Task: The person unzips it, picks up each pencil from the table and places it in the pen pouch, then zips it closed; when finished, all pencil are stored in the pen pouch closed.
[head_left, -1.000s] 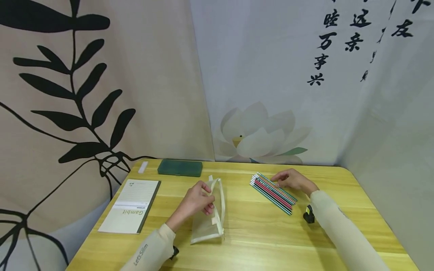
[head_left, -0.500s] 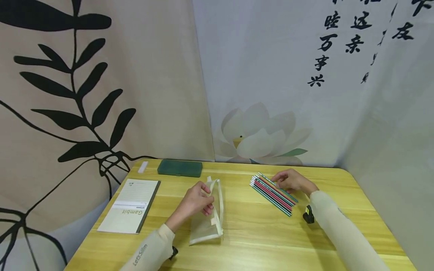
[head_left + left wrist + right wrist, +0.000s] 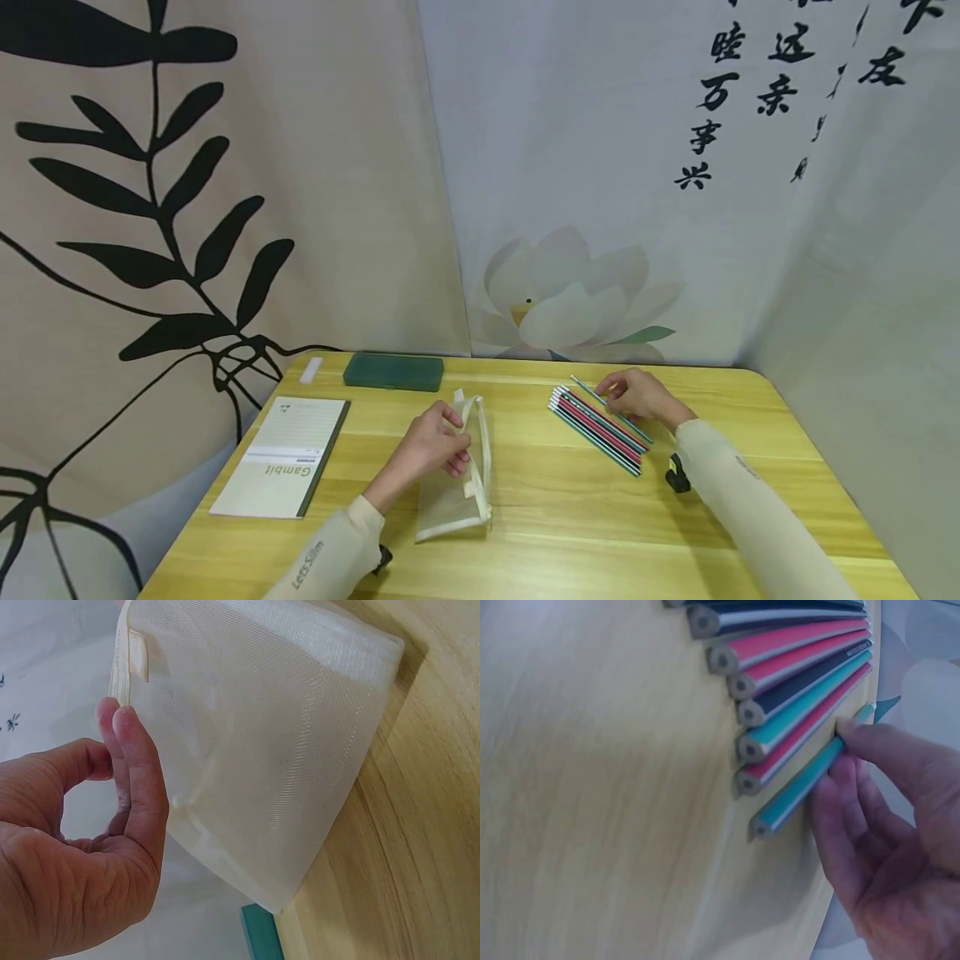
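Observation:
My left hand [image 3: 429, 443] holds a pale mesh zip pouch [image 3: 448, 510] by its opening edge, so the pouch stands up from the table with its mouth parted. In the left wrist view the fingertips are right at the zipper edge of the mesh pouch [image 3: 247, 742], and the fingers bend round toward the thumb. On the right, my right hand [image 3: 636, 395] pinches a teal pencil [image 3: 799, 791] between thumb and fingers. That pencil lies apart from a slanted row of red, black and teal pencils [image 3: 596, 427], whose near ends look unsharpened in the right wrist view.
A notebook [image 3: 281, 457] with a dark spine lies at the left of the wooden table [image 3: 570, 542]. Behind it are a dark green case [image 3: 393, 372] and a small white eraser-like block [image 3: 311, 370]. Printed curtains [image 3: 360, 183] hang close behind the table's back edge.
The teal pencil has come away from the row toward the back right, pinched by my right hand, and a gap now shows between them. My left hand keeps its hold on the pouch.

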A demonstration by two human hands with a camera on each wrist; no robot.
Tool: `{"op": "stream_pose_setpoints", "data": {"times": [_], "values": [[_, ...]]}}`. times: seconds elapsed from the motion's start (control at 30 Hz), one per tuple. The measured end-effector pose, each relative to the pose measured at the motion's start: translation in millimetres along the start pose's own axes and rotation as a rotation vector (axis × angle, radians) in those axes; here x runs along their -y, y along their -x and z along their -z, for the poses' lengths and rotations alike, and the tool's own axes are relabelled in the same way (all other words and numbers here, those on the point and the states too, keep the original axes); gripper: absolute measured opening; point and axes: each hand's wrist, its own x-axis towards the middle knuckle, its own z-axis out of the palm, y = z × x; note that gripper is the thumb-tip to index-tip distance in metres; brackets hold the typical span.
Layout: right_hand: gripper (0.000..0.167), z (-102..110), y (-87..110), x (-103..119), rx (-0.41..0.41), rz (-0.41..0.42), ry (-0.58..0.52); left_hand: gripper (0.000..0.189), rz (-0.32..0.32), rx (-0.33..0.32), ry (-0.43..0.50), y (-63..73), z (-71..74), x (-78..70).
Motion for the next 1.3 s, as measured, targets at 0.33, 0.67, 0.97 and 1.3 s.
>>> {"op": "stream_pose_setpoints", "data": {"times": [0.33, 0.67, 0.97, 1.3], "values": [[0.025, -1.3, 0.3, 3.2, -0.017, 0.014, 0.027, 0.028, 0.015, -0.005, 0.000, -1.8, -0.2, 1.1], [0.024, 1.4, -1.5, 7.5, -0.041, 0.104, 0.030, 0.029, 0.007, -0.006, 0.017, -1.8, 1.1, 2.1], [0.035, -11.1, 22.6, 59.7, 0.046, 0.170, -0.248, 0.030, 0.002, -0.007, 0.034, -9.0, -4.4, 1.8], [0.037, -71.2, 54.5, 109.0, 0.213, 0.037, -0.490, 0.027, -0.015, 0.002, 0.026, -11.5, -6.6, 4.4]]}}
